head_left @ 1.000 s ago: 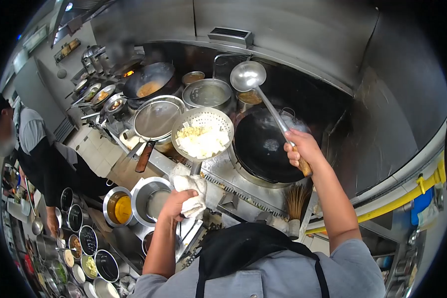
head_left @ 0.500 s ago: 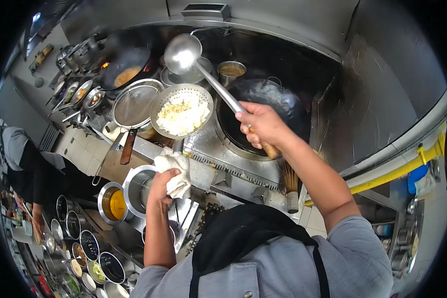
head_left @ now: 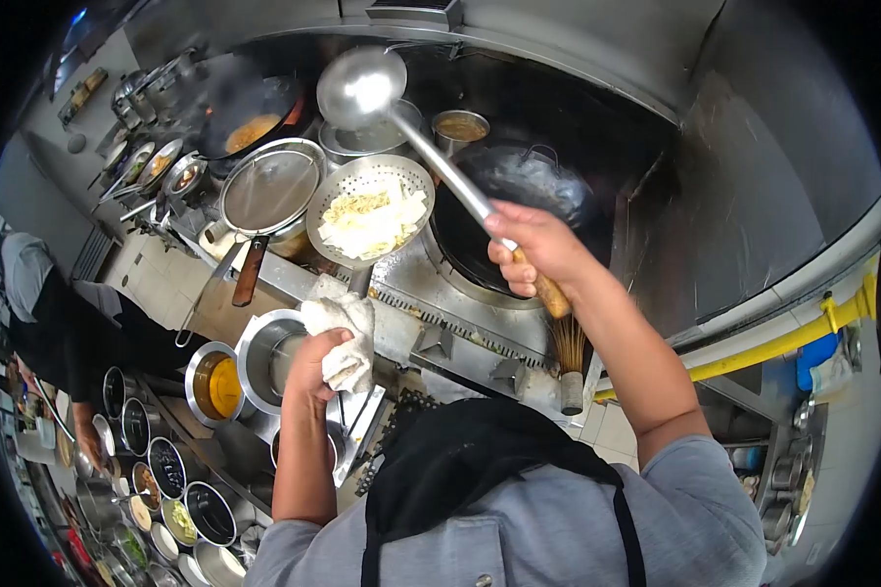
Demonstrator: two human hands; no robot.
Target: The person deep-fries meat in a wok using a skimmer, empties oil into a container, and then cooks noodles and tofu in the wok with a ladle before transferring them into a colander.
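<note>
My right hand (head_left: pixel 533 245) is closed round the wooden-ended handle of a large steel ladle (head_left: pixel 440 166). The ladle's bowl is raised over the back of the stove, with no food visible in it. A folded white cloth (head_left: pixel 341 323) is bunched in my left hand (head_left: pixel 315 367), wrapped round the handle of a perforated strainer (head_left: pixel 362 174). Pale chopped pieces, perhaps cabbage, with yellowish shreds (head_left: pixel 377 215) lie in the strainer. To the strainer's right sits a dark wok (head_left: pixel 485 220) whose inside looks wet and shiny.
Left of the strainer lies a round mesh sieve (head_left: pixel 272 191). A steel pot (head_left: pixel 264 364) and a bowl of orange liquid (head_left: pixel 225 386) stand below it. A bamboo brush (head_left: pixel 570 367) is at right. Another person (head_left: pixel 44 313) works at far left among several containers.
The ladle has risen slightly and moved farther from me. The strainer has shifted a little to the right, and the food inside it has moved about. The view has drifted slightly.
</note>
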